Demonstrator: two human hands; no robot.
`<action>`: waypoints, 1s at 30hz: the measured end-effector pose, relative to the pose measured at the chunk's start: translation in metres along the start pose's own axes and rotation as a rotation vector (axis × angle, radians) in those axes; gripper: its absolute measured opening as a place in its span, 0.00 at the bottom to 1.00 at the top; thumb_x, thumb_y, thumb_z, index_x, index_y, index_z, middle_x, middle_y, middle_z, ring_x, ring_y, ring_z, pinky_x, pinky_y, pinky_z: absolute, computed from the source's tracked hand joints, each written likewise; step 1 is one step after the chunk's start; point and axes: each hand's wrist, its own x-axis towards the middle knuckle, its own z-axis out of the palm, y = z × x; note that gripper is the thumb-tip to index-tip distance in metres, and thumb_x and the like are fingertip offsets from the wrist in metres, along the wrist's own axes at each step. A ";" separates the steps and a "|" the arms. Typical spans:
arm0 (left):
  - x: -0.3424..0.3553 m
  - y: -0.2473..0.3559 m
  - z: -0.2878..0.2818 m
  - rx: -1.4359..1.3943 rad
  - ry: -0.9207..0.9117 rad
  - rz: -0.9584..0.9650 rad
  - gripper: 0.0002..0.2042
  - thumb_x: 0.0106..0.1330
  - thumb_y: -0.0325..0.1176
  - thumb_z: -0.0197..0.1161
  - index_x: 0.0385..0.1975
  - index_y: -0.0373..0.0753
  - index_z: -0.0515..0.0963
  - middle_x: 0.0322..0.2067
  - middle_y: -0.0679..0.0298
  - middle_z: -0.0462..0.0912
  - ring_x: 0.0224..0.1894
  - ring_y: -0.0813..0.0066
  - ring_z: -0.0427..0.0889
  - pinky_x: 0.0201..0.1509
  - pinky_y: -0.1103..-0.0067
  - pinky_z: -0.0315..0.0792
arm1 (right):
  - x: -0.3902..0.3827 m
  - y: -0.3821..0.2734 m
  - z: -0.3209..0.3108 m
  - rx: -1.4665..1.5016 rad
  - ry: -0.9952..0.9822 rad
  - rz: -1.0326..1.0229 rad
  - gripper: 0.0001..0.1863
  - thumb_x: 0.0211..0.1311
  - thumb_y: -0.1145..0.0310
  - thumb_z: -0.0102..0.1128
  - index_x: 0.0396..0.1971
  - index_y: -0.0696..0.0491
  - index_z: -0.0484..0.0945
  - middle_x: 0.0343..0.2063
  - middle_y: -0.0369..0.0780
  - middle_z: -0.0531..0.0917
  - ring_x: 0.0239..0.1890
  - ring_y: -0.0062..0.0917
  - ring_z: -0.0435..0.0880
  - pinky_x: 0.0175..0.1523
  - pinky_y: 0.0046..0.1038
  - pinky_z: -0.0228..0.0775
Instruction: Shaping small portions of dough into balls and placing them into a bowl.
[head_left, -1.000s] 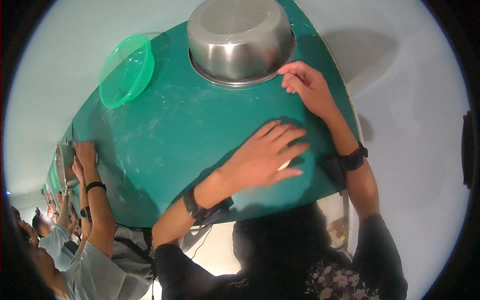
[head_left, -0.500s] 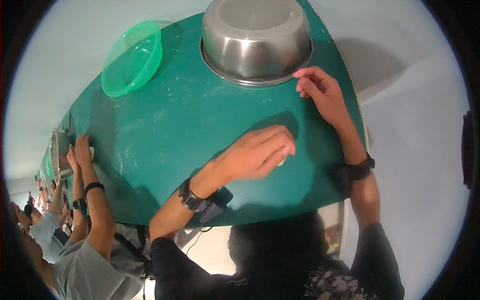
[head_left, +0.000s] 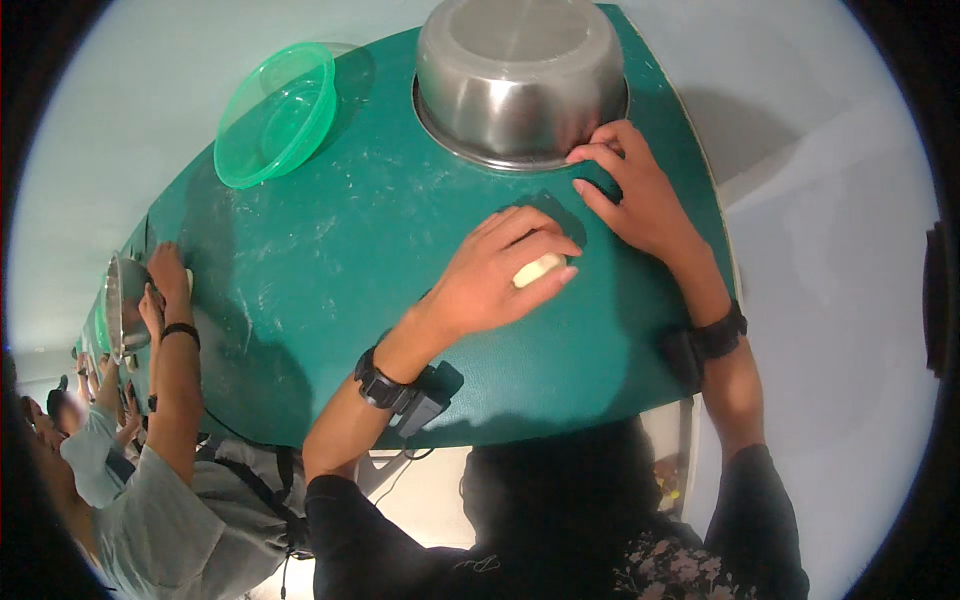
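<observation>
My left hand (head_left: 490, 270) is curled over the middle of the green table, its fingers and thumb around a small pale-yellow lump that looks like dough (head_left: 539, 269). Part of the lump shows between thumb and forefinger. A large stainless-steel bowl (head_left: 515, 95) rests upside down at the far edge. Beside its near right rim is my right hand (head_left: 640, 190). The bent fingers touch the rim, while the thumb stands apart, with nothing between them.
A translucent green plastic basin (head_left: 277, 115) stands at the far left of the green table (head_left: 330, 280), whose top carries whitish smears. Further left, a co-worker's hands (head_left: 165, 285) are beside another metal bowl (head_left: 125, 305). A wall borders the table's right edge.
My left hand has moved slightly away from me, and more of the pale lump shows. The right hand's fingers have come onto the steel bowl's rim, with the thumb spread.
</observation>
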 end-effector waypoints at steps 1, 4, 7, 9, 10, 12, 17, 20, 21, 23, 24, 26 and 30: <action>-0.001 -0.002 0.001 -0.001 -0.001 0.003 0.16 0.63 0.39 0.82 0.48 0.47 0.88 0.51 0.62 0.84 0.52 0.58 0.84 0.59 0.64 0.76 | 0.000 -0.001 -0.001 -0.002 0.001 0.001 0.14 0.66 0.67 0.77 0.50 0.49 0.87 0.47 0.38 0.80 0.47 0.34 0.84 0.53 0.38 0.81; -0.001 0.002 -0.004 -0.001 -0.009 0.020 0.15 0.63 0.37 0.82 0.48 0.46 0.87 0.51 0.62 0.85 0.52 0.58 0.85 0.58 0.64 0.77 | -0.001 -0.003 -0.006 -0.007 -0.071 0.224 0.15 0.61 0.62 0.83 0.42 0.50 0.87 0.44 0.37 0.80 0.45 0.33 0.85 0.51 0.39 0.80; 0.004 0.011 -0.009 -0.030 -0.093 0.120 0.15 0.64 0.35 0.81 0.47 0.44 0.85 0.49 0.62 0.85 0.51 0.58 0.85 0.57 0.65 0.79 | 0.001 -0.004 -0.007 -0.041 -0.024 0.125 0.17 0.58 0.59 0.86 0.35 0.51 0.85 0.40 0.37 0.79 0.40 0.31 0.84 0.46 0.36 0.79; 0.001 0.012 -0.006 0.051 -0.157 0.126 0.16 0.63 0.34 0.82 0.46 0.43 0.83 0.49 0.61 0.86 0.51 0.58 0.85 0.56 0.65 0.80 | 0.007 -0.012 -0.006 0.050 0.097 0.172 0.16 0.58 0.59 0.87 0.33 0.51 0.87 0.37 0.36 0.79 0.34 0.28 0.81 0.41 0.31 0.76; 0.001 0.009 -0.004 0.052 -0.155 0.124 0.16 0.63 0.34 0.82 0.46 0.43 0.83 0.49 0.61 0.86 0.51 0.58 0.85 0.56 0.65 0.80 | 0.008 -0.010 -0.007 0.052 0.095 0.171 0.16 0.58 0.59 0.87 0.33 0.51 0.87 0.37 0.36 0.79 0.34 0.28 0.81 0.41 0.31 0.76; 0.002 0.004 -0.002 -0.046 -0.107 0.068 0.15 0.64 0.31 0.81 0.47 0.42 0.83 0.49 0.61 0.86 0.52 0.57 0.86 0.57 0.65 0.80 | 0.010 -0.004 -0.009 0.108 0.297 0.162 0.15 0.58 0.61 0.88 0.34 0.52 0.88 0.36 0.34 0.79 0.31 0.22 0.77 0.37 0.25 0.72; 0.000 0.005 0.003 -0.110 0.080 -0.037 0.12 0.70 0.28 0.77 0.50 0.40 0.85 0.48 0.58 0.87 0.50 0.55 0.87 0.58 0.65 0.81 | 0.007 0.005 -0.009 0.140 0.472 0.230 0.15 0.59 0.64 0.88 0.35 0.54 0.88 0.36 0.32 0.79 0.30 0.17 0.72 0.36 0.22 0.66; 0.001 0.004 0.002 -0.084 0.185 -0.117 0.11 0.72 0.28 0.75 0.51 0.38 0.86 0.47 0.56 0.88 0.49 0.54 0.87 0.59 0.65 0.81 | 0.006 0.010 -0.008 0.220 0.535 0.258 0.15 0.60 0.64 0.88 0.35 0.55 0.87 0.36 0.31 0.78 0.30 0.15 0.71 0.36 0.21 0.65; 0.001 0.003 0.001 -0.041 0.240 -0.149 0.11 0.72 0.28 0.75 0.52 0.38 0.86 0.47 0.55 0.88 0.49 0.54 0.87 0.59 0.65 0.80 | 0.006 0.011 -0.007 0.249 0.571 0.264 0.15 0.60 0.64 0.88 0.35 0.55 0.87 0.35 0.31 0.78 0.30 0.15 0.71 0.36 0.21 0.65; 0.001 0.000 -0.003 -0.052 0.231 -0.178 0.12 0.71 0.28 0.76 0.52 0.39 0.86 0.49 0.55 0.88 0.50 0.54 0.87 0.60 0.65 0.80 | 0.005 0.012 -0.006 0.240 0.563 0.253 0.15 0.60 0.65 0.88 0.35 0.55 0.88 0.35 0.31 0.79 0.30 0.15 0.71 0.36 0.20 0.65; 0.001 0.000 -0.005 -0.063 0.224 -0.206 0.12 0.71 0.29 0.76 0.52 0.39 0.86 0.51 0.55 0.87 0.52 0.54 0.87 0.60 0.65 0.80 | 0.005 0.012 -0.007 0.230 0.555 0.241 0.14 0.60 0.66 0.88 0.35 0.55 0.88 0.36 0.31 0.79 0.30 0.14 0.71 0.36 0.20 0.64; 0.001 0.007 -0.005 -0.021 0.166 -0.185 0.14 0.69 0.29 0.77 0.53 0.40 0.85 0.53 0.55 0.85 0.53 0.53 0.86 0.60 0.65 0.80 | 0.005 0.009 -0.008 0.221 0.544 0.246 0.14 0.59 0.66 0.88 0.35 0.55 0.88 0.36 0.31 0.79 0.29 0.14 0.71 0.36 0.20 0.64; 0.002 0.007 -0.004 0.100 0.043 -0.099 0.20 0.65 0.29 0.79 0.56 0.41 0.83 0.58 0.55 0.82 0.57 0.51 0.83 0.62 0.63 0.79 | 0.005 0.007 -0.011 0.196 0.475 0.208 0.15 0.58 0.64 0.89 0.34 0.54 0.88 0.36 0.31 0.79 0.29 0.14 0.70 0.34 0.21 0.64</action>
